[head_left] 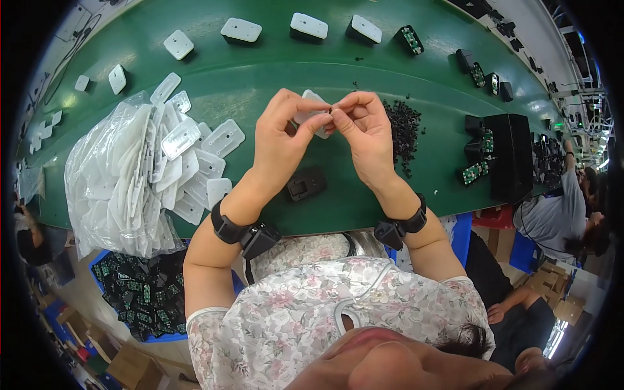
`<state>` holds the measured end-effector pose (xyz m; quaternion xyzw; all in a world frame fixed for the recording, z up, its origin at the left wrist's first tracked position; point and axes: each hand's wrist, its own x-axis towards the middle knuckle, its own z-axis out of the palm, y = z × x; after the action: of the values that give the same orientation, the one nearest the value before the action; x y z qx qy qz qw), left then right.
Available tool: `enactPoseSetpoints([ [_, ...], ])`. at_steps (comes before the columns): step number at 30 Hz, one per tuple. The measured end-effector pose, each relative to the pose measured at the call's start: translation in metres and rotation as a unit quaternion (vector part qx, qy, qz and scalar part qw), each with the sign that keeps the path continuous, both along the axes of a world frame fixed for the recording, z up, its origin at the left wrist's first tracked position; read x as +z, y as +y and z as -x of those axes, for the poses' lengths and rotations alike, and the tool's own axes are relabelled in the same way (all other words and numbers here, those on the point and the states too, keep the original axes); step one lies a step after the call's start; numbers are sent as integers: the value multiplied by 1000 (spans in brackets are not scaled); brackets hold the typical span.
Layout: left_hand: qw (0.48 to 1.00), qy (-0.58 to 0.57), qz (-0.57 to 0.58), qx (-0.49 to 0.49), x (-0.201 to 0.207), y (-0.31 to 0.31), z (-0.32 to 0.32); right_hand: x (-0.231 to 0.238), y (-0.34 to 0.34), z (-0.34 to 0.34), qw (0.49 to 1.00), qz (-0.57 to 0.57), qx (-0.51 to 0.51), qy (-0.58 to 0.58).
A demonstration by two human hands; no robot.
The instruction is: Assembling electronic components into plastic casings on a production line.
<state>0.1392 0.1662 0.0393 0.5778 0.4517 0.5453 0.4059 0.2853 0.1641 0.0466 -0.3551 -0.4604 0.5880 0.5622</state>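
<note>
My left hand [286, 127] and my right hand [365, 130] meet above the green table, thumbs and index fingers pinched together. Between their fingertips is a small black part [331, 110], mostly covered by the fingers. Behind the left fingers lies a white plastic cover [312, 96], partly hidden. Nearer me, between my forearms, a black plastic housing [307, 184] rests on the table. Just right of my right hand spreads a pile of small black parts [404, 130].
A clear bag [107, 175] spills white covers at left. White-topped black units [309, 26] line the table's far side. Open housings with green circuit boards [476, 172] sit beside a black box [509, 159] at right. A blue bin [149, 292] of circuit-board units stands below left.
</note>
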Motion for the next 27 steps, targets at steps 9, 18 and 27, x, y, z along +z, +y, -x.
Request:
enactPoseSetpoints([
  [9, 965, 187, -171, 61, -2, 0, -2, 1, 1, -8, 998, 49, 22, -43],
  [18, 977, 170, -131, 16, -8, -1, 0, 7, 5, -19, 844, -267, -62, -461],
  [27, 973, -149, 158, -76, -10, -2, -1, 7, 3, -18, 922, -101, -44, -371],
])
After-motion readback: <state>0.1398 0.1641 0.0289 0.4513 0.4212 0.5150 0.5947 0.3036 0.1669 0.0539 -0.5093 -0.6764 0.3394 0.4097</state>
